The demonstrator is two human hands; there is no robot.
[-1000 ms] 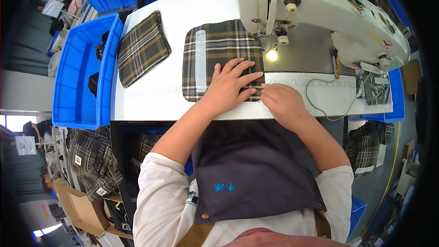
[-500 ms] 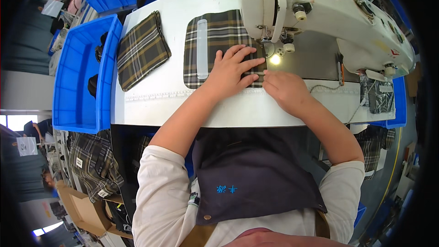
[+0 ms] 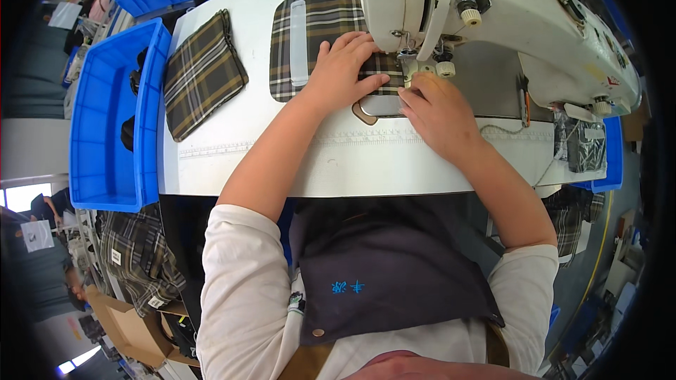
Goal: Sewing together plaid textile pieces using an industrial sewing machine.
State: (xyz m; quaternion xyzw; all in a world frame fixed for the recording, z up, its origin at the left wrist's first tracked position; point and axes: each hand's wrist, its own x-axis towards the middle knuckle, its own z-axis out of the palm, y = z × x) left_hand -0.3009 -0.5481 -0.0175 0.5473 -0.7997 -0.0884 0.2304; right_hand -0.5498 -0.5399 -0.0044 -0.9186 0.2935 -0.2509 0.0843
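A brown, black and white plaid fabric panel (image 3: 327, 8) lies flat on the sewing table, its right edge under the head of a white sewing machine (image 3: 398, 10). A pale strip (image 3: 298, 42) runs along the panel's left part. My left hand (image 3: 343, 74) rests on the panel with fingers spread, just left of the needle area. Beside the presser foot, my right hand (image 3: 440, 109) is closed, its curled fingertips pinching the panel's near right corner. The machine head and my fingers hide the edge at the needle.
Folded plaid pieces (image 3: 208, 74) lie at the left of the white table (image 3: 260, 169). Beyond them stands a blue bin (image 3: 105, 127) with dark items. Orange-handled snips (image 3: 524, 102) and a plastic-wrapped dark packet (image 3: 581, 144) are at the right. A ruler scale (image 3: 338, 138) crosses the table's front.
The panel and both hands have moved away from me, and the panel's near edge has left the ruler scale. A metal plate with a brown-edged opening now shows. The view has shifted slightly.
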